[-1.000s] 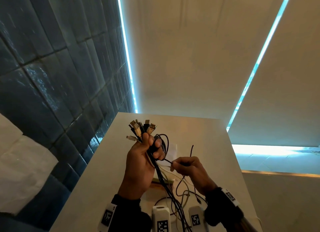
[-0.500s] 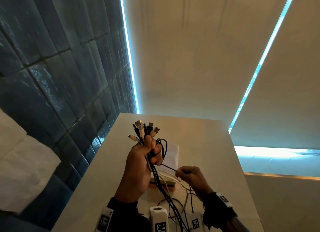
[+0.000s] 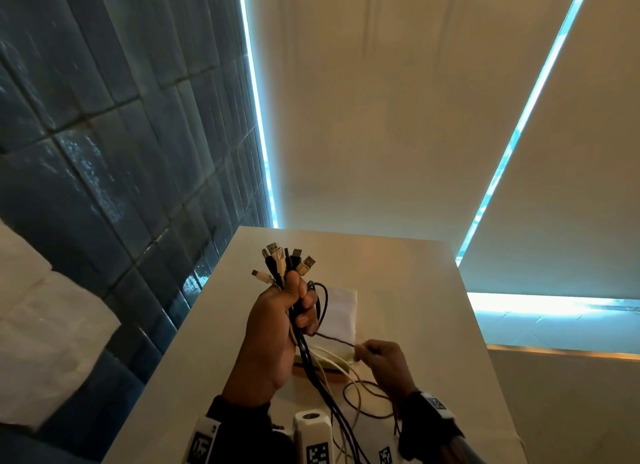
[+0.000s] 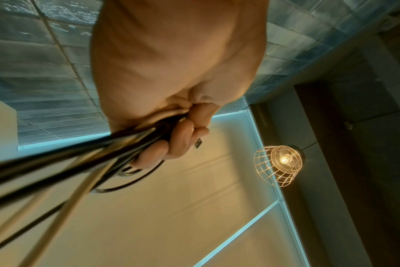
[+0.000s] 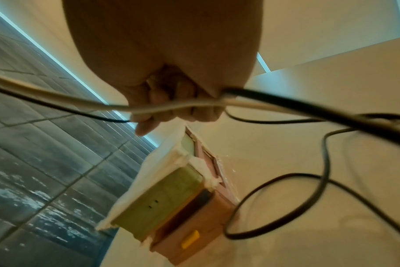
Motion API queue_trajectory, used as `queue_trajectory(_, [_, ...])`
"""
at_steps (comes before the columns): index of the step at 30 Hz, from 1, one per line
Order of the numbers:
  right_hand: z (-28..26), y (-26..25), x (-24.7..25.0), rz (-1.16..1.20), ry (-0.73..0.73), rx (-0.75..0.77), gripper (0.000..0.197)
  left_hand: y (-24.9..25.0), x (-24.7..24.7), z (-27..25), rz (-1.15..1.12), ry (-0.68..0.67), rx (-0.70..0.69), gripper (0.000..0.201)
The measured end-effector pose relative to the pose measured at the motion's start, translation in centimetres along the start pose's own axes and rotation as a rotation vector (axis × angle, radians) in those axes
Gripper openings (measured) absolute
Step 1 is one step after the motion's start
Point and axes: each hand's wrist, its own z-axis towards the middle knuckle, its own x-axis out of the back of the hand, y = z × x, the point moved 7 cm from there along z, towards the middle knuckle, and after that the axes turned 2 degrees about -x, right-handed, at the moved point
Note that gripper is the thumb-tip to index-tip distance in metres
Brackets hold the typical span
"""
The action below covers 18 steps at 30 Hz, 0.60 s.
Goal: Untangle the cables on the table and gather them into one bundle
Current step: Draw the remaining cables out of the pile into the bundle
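Observation:
My left hand (image 3: 277, 321) is raised above the white table (image 3: 408, 276) and grips a bundle of black and white cables (image 3: 313, 363) in its fist. Their USB plugs (image 3: 284, 261) fan out above the thumb. The left wrist view shows the same fist (image 4: 171, 137) closed round the cable bundle (image 4: 117, 144). To the right and lower, my right hand (image 3: 381, 363) pinches a thin black cable (image 3: 334, 337) that runs taut from the left hand. In the right wrist view the curled fingers (image 5: 178, 101) hold the black cable (image 5: 286, 103), with a white cable (image 5: 80, 103) across them. Loose loops (image 3: 367, 399) lie on the table.
A stack of small boxes (image 5: 171, 204) under white paper (image 3: 341, 313) sits on the table behind the hands. A dark tiled wall (image 3: 104, 151) runs along the left. A caged pendant lamp (image 4: 279, 165) hangs overhead. Tagged white wrist devices (image 3: 311, 439) sit at the bottom edge.
My right hand has drawn back toward me and to the right, pulling the thin black cable out taut from the bundle. The left hand has kept its grip and barely moved.

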Motion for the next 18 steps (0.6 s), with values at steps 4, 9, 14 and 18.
queue_trajectory(4, [0.0, -4.0, 2.0, 0.078, 0.148, 0.001, 0.024, -0.1, 0.8, 0.0, 0.022, 0.053, 0.021, 0.034])
queue_trajectory(9, [-1.6, -11.3, 3.1, 0.402, 0.059, 0.114, 0.02, -0.3, 1.0, 0.0, 0.009, 0.09, 0.021, 0.034])
queue_trajectory(14, [-3.1, -13.4, 7.6, 0.503, 0.119, 0.256, 0.021, 1.3, 2.1, -0.1, -0.035, 0.129, -0.064, 0.032])
queue_trajectory(18, [-5.0, -11.0, 14.1, 0.413, 0.287, 0.27, 0.028, 2.5, 3.4, -0.1, -0.054, 0.182, -0.118, 0.032])
